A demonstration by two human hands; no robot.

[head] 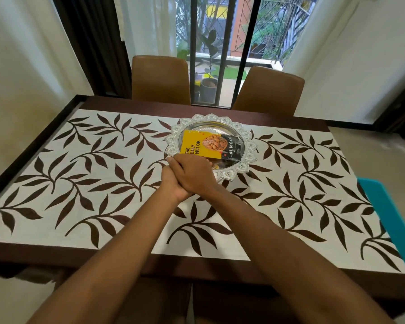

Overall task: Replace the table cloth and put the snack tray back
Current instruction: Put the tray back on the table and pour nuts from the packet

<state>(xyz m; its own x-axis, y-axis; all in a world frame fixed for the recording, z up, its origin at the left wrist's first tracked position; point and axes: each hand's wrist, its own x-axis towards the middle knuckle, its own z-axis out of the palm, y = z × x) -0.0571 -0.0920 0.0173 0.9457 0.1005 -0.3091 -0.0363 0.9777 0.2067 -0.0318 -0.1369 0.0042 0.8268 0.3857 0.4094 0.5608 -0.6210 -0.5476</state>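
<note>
A white table cloth (91,174) printed with dark brown leaves covers the dark wooden table (150,104). On it, toward the far middle, sits a round silver snack tray (248,141) with a scalloped rim. A yellow and black almond packet (204,144) lies in the tray, with another dark packet partly under it. My two hands are pressed together just in front of the tray's near rim. My right hand (193,174) lies over my left hand (173,187). Their fingertips reach the rim, and I see nothing held in either.
Two brown chairs (160,78) (269,90) stand at the far side, before a barred window with plants outside. A teal object (388,218) juts in at the table's right end. Chair backs (154,300) show below the near edge.
</note>
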